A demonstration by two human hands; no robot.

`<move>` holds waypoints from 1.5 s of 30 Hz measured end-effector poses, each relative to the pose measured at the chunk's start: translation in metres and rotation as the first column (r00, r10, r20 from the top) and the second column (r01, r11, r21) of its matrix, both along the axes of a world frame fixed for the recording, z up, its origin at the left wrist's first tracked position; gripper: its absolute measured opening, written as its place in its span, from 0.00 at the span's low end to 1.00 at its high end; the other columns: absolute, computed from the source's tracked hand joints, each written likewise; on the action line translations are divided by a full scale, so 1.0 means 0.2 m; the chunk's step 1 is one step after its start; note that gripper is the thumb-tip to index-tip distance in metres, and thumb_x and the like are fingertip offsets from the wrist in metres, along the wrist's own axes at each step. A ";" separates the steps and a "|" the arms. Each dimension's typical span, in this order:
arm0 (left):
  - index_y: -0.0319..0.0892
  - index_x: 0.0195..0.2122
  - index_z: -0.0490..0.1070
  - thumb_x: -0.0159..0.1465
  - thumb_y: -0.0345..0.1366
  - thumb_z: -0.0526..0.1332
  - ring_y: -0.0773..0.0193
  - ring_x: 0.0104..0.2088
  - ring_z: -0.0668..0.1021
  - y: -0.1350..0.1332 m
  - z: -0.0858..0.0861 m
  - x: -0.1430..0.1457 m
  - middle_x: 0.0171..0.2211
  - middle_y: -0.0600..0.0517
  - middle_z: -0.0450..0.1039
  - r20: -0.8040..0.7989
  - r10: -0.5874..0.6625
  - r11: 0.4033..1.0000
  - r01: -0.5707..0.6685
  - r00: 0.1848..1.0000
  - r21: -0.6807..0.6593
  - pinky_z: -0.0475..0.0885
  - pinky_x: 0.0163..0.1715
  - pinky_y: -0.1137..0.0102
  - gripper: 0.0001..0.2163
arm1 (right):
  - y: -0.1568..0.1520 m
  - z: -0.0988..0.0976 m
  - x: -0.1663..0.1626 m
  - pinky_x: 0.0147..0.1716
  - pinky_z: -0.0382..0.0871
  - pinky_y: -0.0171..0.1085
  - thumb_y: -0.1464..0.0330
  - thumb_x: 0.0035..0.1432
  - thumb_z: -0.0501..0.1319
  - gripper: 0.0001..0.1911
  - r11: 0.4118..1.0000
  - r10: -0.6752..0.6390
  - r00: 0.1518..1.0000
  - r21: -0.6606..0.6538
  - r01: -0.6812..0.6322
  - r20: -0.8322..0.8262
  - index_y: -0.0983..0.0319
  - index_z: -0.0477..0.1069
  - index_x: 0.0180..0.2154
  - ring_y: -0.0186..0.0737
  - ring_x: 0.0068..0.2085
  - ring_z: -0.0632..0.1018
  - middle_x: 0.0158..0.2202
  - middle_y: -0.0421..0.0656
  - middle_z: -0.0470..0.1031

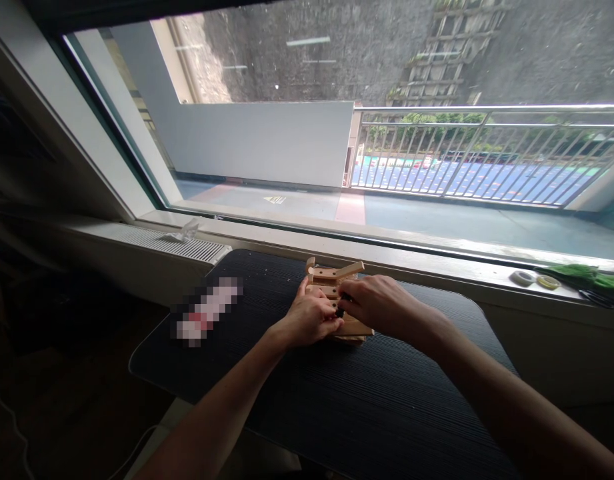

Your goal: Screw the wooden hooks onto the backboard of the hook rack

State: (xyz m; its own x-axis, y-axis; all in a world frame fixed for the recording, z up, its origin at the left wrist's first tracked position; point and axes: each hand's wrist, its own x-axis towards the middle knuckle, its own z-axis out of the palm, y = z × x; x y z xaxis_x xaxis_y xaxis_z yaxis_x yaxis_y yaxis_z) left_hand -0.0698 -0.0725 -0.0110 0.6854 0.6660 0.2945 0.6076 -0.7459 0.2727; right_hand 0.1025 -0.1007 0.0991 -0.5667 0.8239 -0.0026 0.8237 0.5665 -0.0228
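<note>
A small wooden assembly of light bars with holes sits on the black ribbed table, near its far edge. My left hand wraps around the near left side of the assembly, fingers closed on it. My right hand rests over its right side, fingers pinched on a small dark part at the middle of the wood. What that part is I cannot make out. Most of the assembly's near half is hidden under both hands.
A blurred-out pinkish patch lies on the table's left part. A windowsill runs behind the table, with tape rolls and green material at the right and crumpled plastic on a vent grille at the left.
</note>
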 end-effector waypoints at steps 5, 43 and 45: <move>0.43 0.25 0.73 0.63 0.42 0.57 0.60 0.43 0.73 0.00 0.01 0.00 0.28 0.54 0.75 0.009 0.001 1.000 -0.001 1.000 -0.012 0.38 0.61 0.47 0.13 | 0.01 0.00 0.01 0.27 0.55 0.35 0.66 0.61 0.53 0.11 0.998 0.064 0.996 0.013 -0.063 -0.065 0.60 0.72 0.40 0.41 0.35 0.77 0.36 0.44 0.78; 0.42 0.23 0.72 0.62 0.42 0.58 0.60 0.43 0.73 -0.01 0.01 0.00 0.29 0.54 0.76 0.007 0.007 1.000 -0.007 1.000 0.001 0.40 0.61 0.49 0.13 | 0.01 -0.01 0.00 0.24 0.51 0.34 0.68 0.62 0.52 0.12 0.999 0.052 0.998 0.008 -0.052 -0.026 0.63 0.71 0.30 0.36 0.28 0.75 0.27 0.42 0.76; 0.43 0.24 0.73 0.62 0.43 0.58 0.60 0.43 0.73 -0.01 0.01 0.00 0.29 0.54 0.76 0.006 0.003 1.000 -0.003 1.000 -0.004 0.40 0.61 0.49 0.13 | 0.01 -0.02 0.00 0.23 0.50 0.34 0.67 0.62 0.52 0.13 0.999 0.041 0.999 0.025 -0.041 -0.014 0.63 0.70 0.29 0.36 0.27 0.74 0.26 0.42 0.75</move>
State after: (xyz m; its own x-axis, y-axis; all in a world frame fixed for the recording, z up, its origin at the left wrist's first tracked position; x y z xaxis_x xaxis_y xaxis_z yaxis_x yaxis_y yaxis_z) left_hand -0.0693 -0.0741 -0.0091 0.6818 0.6691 0.2957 0.6079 -0.7431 0.2798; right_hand 0.1017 -0.0989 0.0954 -0.6000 0.7996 0.0258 0.7994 0.6004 -0.0203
